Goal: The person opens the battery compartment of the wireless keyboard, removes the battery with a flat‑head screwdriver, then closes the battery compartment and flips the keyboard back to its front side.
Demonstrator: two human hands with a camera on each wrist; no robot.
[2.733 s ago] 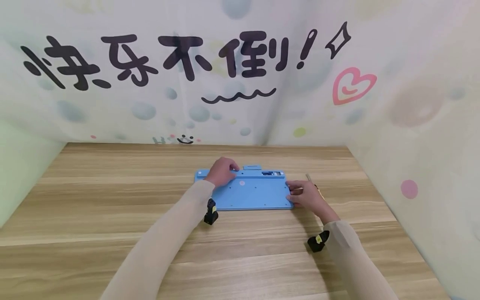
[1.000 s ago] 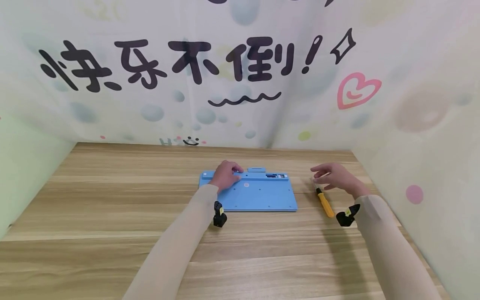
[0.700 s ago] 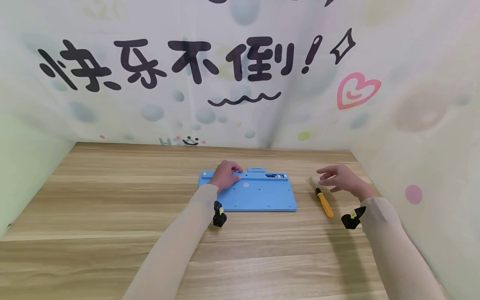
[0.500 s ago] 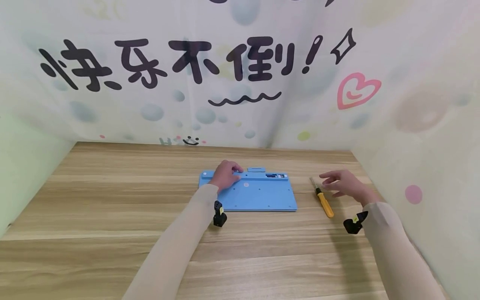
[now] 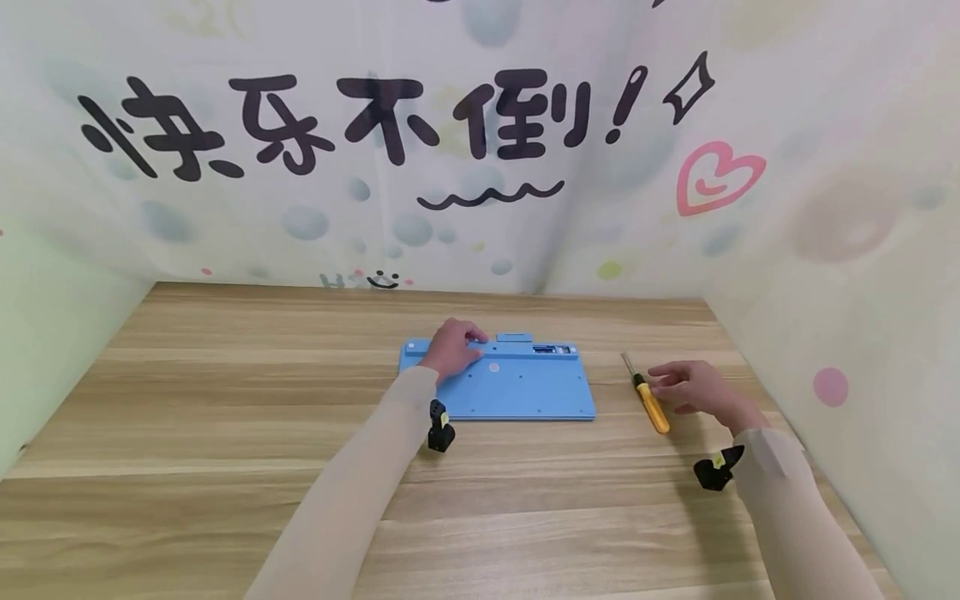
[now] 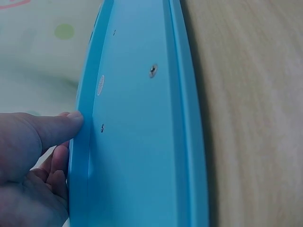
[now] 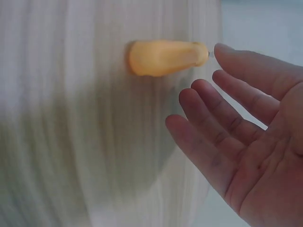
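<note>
passable gap between blue board (image 5: 525, 392) and screwdriver (image 5: 653, 408), wall (image 5: 480, 242) behind

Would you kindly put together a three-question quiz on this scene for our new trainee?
1. True or false: the left hand holds the flat, light-blue rectangular plastic device by its far long edge.
2. Multiple choice: near the yellow-handled screwdriver with a metal shaft, the right hand is
a) clenched
b) open
c) pinching the shaft
3. Fill in: the device's uncovered compartment lies near its far ____ corner, as the person sees it.

Key: 1. True; 2. b; 3. right.
</note>
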